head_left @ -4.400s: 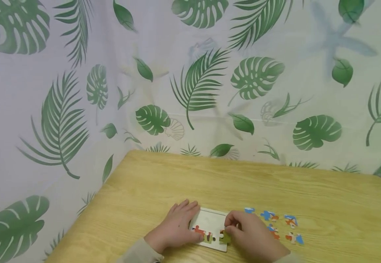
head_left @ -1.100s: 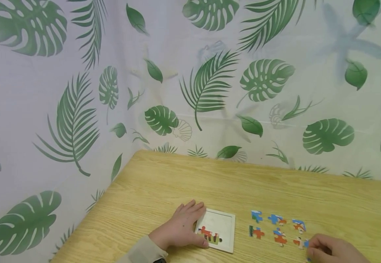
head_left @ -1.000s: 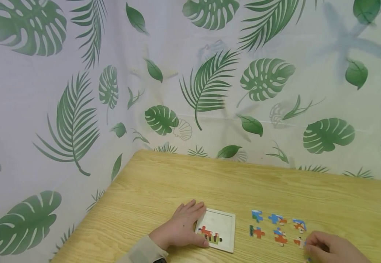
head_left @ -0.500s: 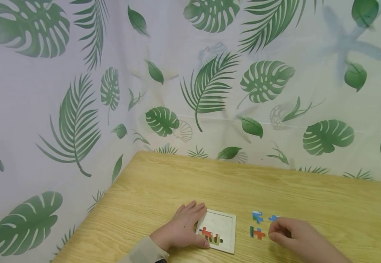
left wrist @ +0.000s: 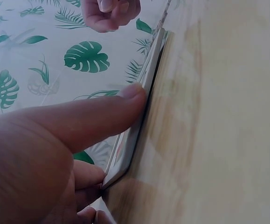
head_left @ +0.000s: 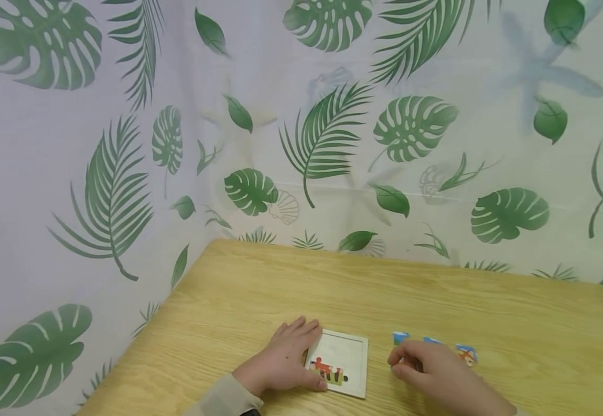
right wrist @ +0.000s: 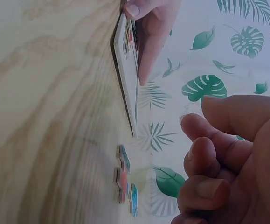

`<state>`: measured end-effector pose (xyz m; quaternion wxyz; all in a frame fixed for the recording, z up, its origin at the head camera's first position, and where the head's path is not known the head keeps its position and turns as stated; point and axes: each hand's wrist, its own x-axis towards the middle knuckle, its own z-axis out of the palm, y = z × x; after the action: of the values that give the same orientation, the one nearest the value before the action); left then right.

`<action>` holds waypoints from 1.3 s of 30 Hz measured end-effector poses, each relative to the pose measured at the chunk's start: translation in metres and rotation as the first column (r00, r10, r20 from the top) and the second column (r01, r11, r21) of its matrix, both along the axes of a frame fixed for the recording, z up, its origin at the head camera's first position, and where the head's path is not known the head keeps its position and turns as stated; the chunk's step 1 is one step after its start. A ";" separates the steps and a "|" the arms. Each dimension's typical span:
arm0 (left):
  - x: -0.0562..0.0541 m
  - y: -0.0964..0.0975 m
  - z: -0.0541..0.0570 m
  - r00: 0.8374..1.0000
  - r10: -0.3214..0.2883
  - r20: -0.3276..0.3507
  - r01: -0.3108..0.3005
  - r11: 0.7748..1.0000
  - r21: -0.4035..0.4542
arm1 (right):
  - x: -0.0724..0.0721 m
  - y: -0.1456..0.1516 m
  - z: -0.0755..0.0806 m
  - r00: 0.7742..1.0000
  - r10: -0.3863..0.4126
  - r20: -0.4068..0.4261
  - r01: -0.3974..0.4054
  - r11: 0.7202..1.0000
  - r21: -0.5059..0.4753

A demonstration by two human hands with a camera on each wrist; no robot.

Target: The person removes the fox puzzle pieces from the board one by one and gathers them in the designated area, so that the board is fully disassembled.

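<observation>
Leafy green curtains hang behind a yellow wooden table (head_left: pixel 280 289). Right hand (head_left: pixel 436 375) rests on the table with its fingers curled over the loose puzzle pieces (head_left: pixel 465 352). I cannot tell if it pinches one yet, because the hand hides the pieces under it. The white puzzle tray (head_left: pixel 348 355) lies to the left of this hand, near but not touching. Left hand (head_left: pixel 282 364) lies flat at the tray's left side, with its thumb pressed on the near edge. So the right hand is nearer to the loose pieces, and the left is nearer to the tray. From the head you see two pieces already in the tray's near left corner. Right wrist view shows the curled fingers (right wrist: pixel 209 154) apart from the pieces (right wrist: pixel 125 179) lying on the table.
</observation>
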<state>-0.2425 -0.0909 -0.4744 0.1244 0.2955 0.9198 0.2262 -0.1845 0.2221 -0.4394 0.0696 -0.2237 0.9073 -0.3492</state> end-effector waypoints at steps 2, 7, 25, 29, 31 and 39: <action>0.000 -0.001 0.000 1.000 0.001 0.008 -0.001 1.000 0.006 | -0.001 -0.005 0.000 1.000 -0.008 0.008 0.008 1.000 0.008; 0.000 -0.002 0.001 1.000 -0.003 0.020 0.003 1.000 0.012 | -0.004 -0.015 -0.003 0.999 -0.012 0.036 0.012 1.000 0.008; 0.002 -0.001 0.003 1.000 0.001 0.015 -0.001 1.000 0.018 | -0.013 -0.069 -0.013 0.996 0.061 0.059 -0.063 0.998 0.025; 0.002 0.000 0.003 1.000 0.005 0.026 -0.005 1.000 0.023 | -0.015 -0.083 -0.015 0.999 0.044 0.021 -0.045 0.997 0.055; 0.003 0.001 0.004 1.000 0.004 0.029 -0.004 1.000 0.028 | -0.017 -0.089 -0.017 1.000 0.029 0.006 -0.029 0.997 0.077; 0.005 0.001 0.007 1.000 0.010 0.018 -0.010 1.000 0.013 | -0.019 -0.100 -0.024 1.000 0.006 0.007 -0.007 0.988 0.155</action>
<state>-0.2376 -0.0900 -0.4677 0.1297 0.2897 0.9186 0.2355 -0.2036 0.1217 -0.4636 0.0910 -0.2192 0.9308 -0.2781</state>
